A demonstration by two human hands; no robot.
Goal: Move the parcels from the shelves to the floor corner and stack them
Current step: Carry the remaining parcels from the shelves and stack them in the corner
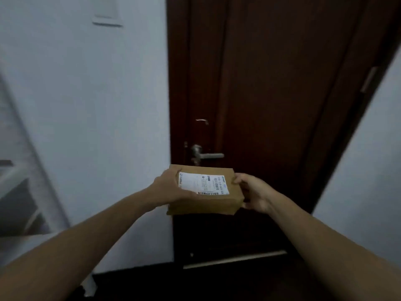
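Both hands carry a small cardboard parcel (206, 191) in mid-air before the dark door (271, 83): left hand (168, 187) and right hand (252, 193) fingers curl round opposite ends. It looks light and stiff; end grips suit it.

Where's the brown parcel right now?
In the head view, the brown parcel is held in the air between the left hand and right hand, just below the door handle.

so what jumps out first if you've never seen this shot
A brown parcel with a white label, held mid-frame between the left hand and right hand. Behind it stands a dark door, its handle just above the parcel.
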